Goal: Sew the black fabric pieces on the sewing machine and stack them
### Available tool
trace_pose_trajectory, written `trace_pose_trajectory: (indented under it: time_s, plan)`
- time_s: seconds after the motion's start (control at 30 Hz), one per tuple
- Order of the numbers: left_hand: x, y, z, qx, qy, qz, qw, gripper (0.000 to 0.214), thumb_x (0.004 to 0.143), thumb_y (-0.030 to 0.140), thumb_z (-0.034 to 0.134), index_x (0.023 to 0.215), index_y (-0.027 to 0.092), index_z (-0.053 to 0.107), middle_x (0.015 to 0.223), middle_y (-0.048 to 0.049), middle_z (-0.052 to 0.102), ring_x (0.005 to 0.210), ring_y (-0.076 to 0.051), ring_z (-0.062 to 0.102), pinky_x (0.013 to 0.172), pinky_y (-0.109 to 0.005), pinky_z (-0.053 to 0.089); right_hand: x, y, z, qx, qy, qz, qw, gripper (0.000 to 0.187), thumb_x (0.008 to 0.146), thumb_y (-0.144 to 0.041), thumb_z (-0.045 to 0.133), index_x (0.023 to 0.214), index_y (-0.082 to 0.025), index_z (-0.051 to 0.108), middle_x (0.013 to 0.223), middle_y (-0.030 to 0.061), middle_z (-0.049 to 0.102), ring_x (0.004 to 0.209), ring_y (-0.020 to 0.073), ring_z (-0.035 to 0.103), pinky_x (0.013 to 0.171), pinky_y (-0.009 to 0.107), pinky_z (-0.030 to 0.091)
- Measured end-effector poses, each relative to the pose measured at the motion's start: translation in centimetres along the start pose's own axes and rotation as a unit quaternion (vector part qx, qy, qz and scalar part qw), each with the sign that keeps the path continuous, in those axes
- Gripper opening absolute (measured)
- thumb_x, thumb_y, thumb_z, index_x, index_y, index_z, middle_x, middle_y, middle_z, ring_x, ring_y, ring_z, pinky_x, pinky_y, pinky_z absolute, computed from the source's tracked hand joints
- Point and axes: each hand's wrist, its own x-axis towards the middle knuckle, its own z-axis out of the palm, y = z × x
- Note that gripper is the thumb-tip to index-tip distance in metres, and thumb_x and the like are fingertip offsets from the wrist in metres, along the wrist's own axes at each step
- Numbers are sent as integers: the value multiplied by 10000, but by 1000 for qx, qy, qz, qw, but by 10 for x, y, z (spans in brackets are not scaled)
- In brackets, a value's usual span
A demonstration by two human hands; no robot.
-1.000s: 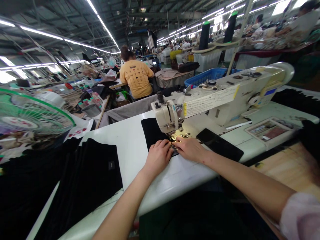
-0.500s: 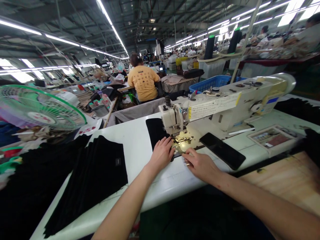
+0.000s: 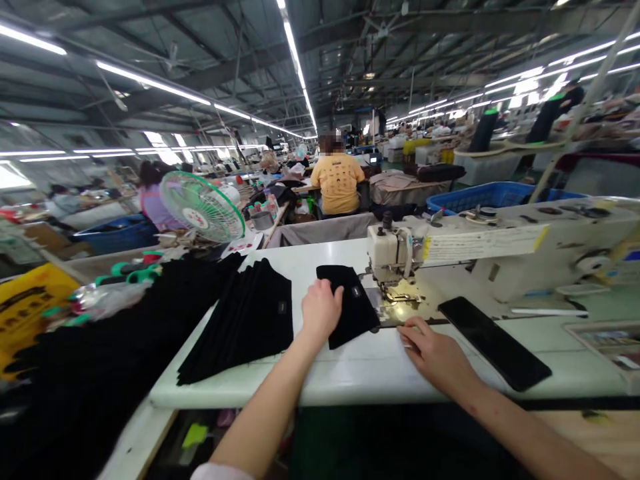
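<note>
My left hand is closed on the left edge of a black fabric piece that carries a small dark label. This piece lies flat on the white table, just left of the sewing machine and its needle plate. At the front edge of that plate is my right hand, fingers curled together; a small pale glint shows at them, and what they hold, if anything, is hidden. To the left, a fanned stack of black fabric pieces rests on the table, its top piece also labelled.
A black phone lies right of my right hand. More black fabric is heaped at the left, near a green fan. Behind the machine stand a blue basket and, farther off, a person in a yellow shirt.
My left hand has drawn the black fabric piece leftward, out from under the machine head, and its label now shows. My right hand stays by the plate. The view has turned left.
</note>
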Motion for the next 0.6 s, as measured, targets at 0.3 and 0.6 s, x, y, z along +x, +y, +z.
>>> trace_pose_trajectory:
  time_s: [0.3,0.6]
  plan:
    - [28,-24,15,-61,23,-151,986,193,953,308,565,1024,132,596,981,-76,691,895,-188,669,810,-338,527,-9,14,13,13,48,-43,998,308,940,-251,405,1077,-220,679,1129,85,663,729,217,710,550,329,566]
    - [1,-78,-109,-3,68,-216,974,264,905,240,539,1125,96,518,1168,-246,644,1124,-382,615,929,-506,473,2,-6,-13,-6,-36,-4,999,240,903,-136,485,1038,-161,682,1143,108,662,761,208,699,666,318,534]
